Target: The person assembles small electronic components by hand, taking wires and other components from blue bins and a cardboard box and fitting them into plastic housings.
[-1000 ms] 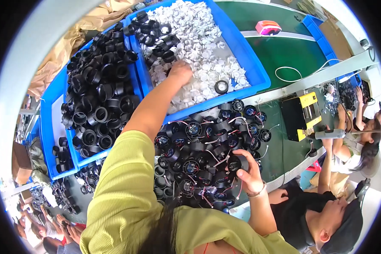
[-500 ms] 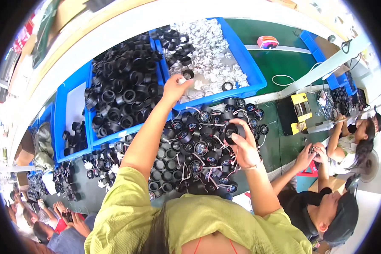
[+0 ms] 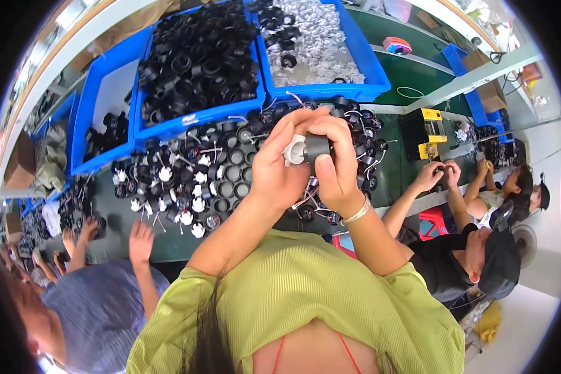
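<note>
Both hands are together in front of my chest, above the table. My left hand [image 3: 273, 173] is closed round a white plastic part [image 3: 295, 151] with a round, ribbed shape. My right hand [image 3: 343, 168] grips a black plastic cylinder [image 3: 318, 147], thumb across its near side. The white part and the cylinder meet end to end; whether they are joined I cannot tell. Behind and below my hands lie several small motor units [image 3: 367, 134] with pale wires. Upright black cups [image 3: 232, 172] stand in rows left of my wrists.
A blue tray [image 3: 199, 118] heaped with black rings stands at the back left, beside a blue tray [image 3: 361, 90] of small white parts. Farther left, another blue tray [image 3: 84, 140] holds black pieces. A yellow-and-black device [image 3: 431, 134] is on the right. Co-workers' hands [image 3: 439, 176] work on both sides.
My left hand has come back from the tray of white parts with a white part. My right hand has moved inward, bringing the black cylinder against it. A co-worker at left now reaches in.
</note>
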`<state>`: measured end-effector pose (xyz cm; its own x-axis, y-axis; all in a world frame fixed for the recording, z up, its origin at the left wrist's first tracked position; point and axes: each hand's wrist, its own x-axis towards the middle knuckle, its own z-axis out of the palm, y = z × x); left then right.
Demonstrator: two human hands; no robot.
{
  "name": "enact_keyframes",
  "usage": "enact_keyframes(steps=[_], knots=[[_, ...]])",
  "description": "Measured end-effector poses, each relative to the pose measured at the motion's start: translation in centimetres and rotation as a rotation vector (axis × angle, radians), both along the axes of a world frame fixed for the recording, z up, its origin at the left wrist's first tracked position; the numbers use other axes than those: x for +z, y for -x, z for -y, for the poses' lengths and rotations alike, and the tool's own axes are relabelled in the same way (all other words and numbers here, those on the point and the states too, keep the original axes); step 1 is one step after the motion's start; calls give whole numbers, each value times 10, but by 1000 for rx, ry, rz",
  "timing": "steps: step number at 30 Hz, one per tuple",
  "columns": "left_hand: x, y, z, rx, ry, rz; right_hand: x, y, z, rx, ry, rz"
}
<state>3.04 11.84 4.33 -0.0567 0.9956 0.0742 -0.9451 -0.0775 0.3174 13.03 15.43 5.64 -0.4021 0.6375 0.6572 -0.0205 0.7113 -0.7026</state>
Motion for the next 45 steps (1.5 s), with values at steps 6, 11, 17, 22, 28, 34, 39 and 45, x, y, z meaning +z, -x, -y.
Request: enact_keyframes(steps=[6, 11, 17, 22, 28, 34, 39, 45], knots=[[5, -2, 34, 74, -67, -76, 0, 3, 25, 34, -105, 50], [8, -5, 48, 117, -55, -129, -3, 1, 37, -30, -177, 63], [7, -10, 73, 275, -262, -738, -1, -10, 63, -4, -266, 138], [-39, -18, 89, 95, 328, -379, -45, -9, 80, 42, 1, 585], [-165, 54, 103, 181, 897, -34, -118, 11, 48, 173, 150, 601], [-201, 215, 96, 743, 1205, -1772, -179, -28, -64, -176, 44, 946], [-175, 193, 14, 948, 846, -1748, -178, -23, -82, -41, 58, 1024], [-134, 90, -231, 557, -5, -2005, -149, -41, -119, -60, 547, 655]])
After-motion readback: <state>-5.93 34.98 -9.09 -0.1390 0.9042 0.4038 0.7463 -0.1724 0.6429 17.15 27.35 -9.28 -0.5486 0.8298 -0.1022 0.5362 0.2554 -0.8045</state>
